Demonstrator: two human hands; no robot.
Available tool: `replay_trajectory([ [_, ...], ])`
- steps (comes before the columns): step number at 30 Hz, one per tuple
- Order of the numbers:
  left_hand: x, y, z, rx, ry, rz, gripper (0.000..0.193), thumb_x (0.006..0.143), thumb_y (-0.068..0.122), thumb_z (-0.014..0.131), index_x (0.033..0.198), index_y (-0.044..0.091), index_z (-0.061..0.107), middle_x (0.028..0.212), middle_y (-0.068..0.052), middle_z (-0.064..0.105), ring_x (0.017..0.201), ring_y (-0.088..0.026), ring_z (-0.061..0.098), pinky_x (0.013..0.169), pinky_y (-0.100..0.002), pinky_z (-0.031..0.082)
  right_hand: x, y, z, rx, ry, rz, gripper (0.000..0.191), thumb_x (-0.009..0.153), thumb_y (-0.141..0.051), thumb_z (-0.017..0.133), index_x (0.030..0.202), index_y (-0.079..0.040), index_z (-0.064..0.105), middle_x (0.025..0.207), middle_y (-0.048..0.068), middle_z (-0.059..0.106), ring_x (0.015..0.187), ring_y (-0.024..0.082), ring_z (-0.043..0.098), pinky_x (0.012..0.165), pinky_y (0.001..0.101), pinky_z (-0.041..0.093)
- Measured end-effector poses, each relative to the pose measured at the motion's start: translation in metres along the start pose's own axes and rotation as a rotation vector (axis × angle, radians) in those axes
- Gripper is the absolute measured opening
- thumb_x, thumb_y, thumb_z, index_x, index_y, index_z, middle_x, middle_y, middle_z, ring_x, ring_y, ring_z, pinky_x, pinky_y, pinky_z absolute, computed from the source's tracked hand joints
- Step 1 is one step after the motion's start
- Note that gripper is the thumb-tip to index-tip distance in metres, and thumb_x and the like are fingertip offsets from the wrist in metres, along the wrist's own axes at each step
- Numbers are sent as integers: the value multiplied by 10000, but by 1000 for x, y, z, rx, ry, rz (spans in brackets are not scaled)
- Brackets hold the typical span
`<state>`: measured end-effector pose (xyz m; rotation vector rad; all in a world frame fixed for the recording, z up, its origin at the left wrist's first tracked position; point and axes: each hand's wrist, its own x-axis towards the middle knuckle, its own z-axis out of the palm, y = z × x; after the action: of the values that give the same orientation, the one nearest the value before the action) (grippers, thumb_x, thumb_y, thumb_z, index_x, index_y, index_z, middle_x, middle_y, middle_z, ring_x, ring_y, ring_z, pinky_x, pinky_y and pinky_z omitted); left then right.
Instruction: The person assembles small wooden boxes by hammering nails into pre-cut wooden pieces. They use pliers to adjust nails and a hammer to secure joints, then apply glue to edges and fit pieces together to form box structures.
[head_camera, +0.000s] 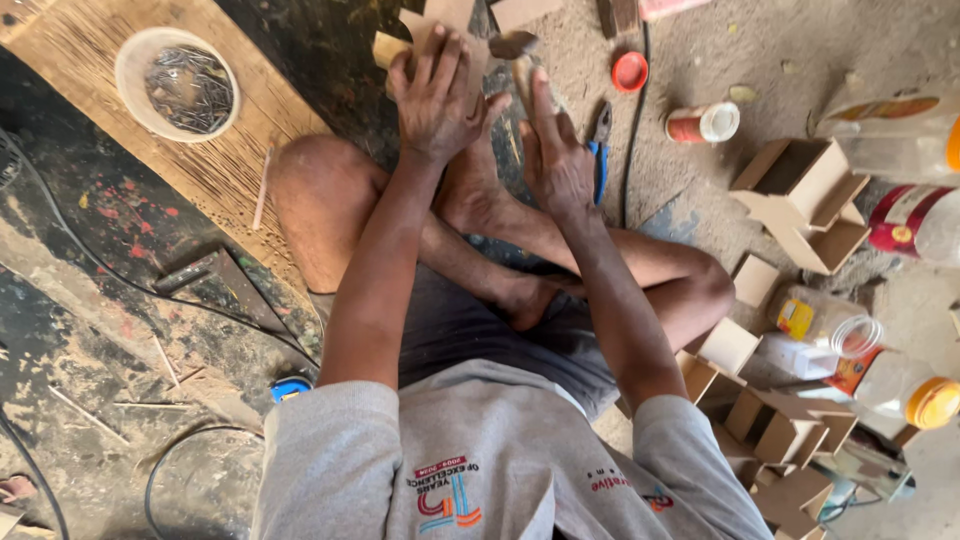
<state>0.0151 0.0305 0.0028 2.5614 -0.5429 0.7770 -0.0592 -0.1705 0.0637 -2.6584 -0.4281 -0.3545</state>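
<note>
the left hand (437, 95) lies spread, fingers wide, flat on a pale, angular piece of thin cut board (430, 30) that rests on the dark floor just beyond the person's crossed legs, pressing it down. the right hand (556, 160) is open too, fingers straight and close together, held edge-on just to the right of that board and touching or nearly touching a light wooden handle (524, 80); it grips nothing that can be seen. blue-handled pliers (600, 150) lie on the dusty ground just beside the right hand. a round plastic bowl of dark nails (178, 85) sits on a wooden plank (230, 160) well off to the left. small open cardboard boxes (800, 190) are stacked on the right. it looks like a positioning step: the piece is being steadied. the next move would call for firm downward pressure from the left hand.
</note>
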Motion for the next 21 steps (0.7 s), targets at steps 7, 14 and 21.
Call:
replay_trajectory([
  [7,1,1,2,-25,24,-4,792,1053,725,691,1252,-42,688,1419,-127,578,1428,-294,461,1079,-608,325,7,-3,-7,20,-101,110,623,1155,-271,574,1672,-239,227,901,130,653,548,248,617,471,404,516],
  [14,2,1,2,-20,65,-4,789,1047,730,678,1253,-31,708,1398,-108,573,1409,-269,465,1070,-596,335,6,-5,-5,-49,-157,77,639,1144,-287,573,1675,-229,222,917,148,665,565,282,636,476,439,525],
  [21,2,0,2,26,73,14,762,1054,730,678,1260,-4,690,1407,-100,562,1414,-255,470,1081,-595,340,3,-5,-1,-157,-245,95,649,1131,-282,574,1678,-215,232,898,154,655,541,291,613,450,441,509],
])
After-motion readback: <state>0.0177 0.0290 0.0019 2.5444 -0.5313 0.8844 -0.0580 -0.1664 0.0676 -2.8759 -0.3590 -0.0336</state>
